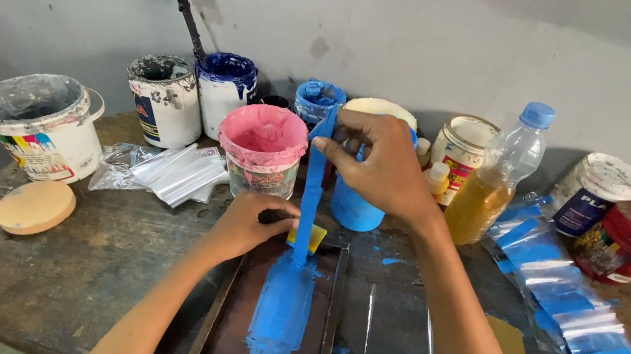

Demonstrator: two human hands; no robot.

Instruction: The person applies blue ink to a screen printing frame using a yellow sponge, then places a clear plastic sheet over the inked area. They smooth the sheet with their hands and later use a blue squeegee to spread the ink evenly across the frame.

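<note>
While the right hand pinches the top of a long blue-coated stick and stands it nearly upright, I can see its lower end resting in a thick stripe of blue paint laid down the middle of a dark wooden-framed screen on the table. The left hand is closed at the frame's far edge, steadying it, with what looks like a small yellow piece just beside its fingers; whether it actually grasps that, I cannot tell from here. I judge the step in hand to be loading paint onto the screen and scraping the stick clean. The next move, as I read it, calls for keeping the frame pinned and setting the dripping stick aside without trailing paint, perhaps into the blue tub just behind it, near the pink tub.
</note>
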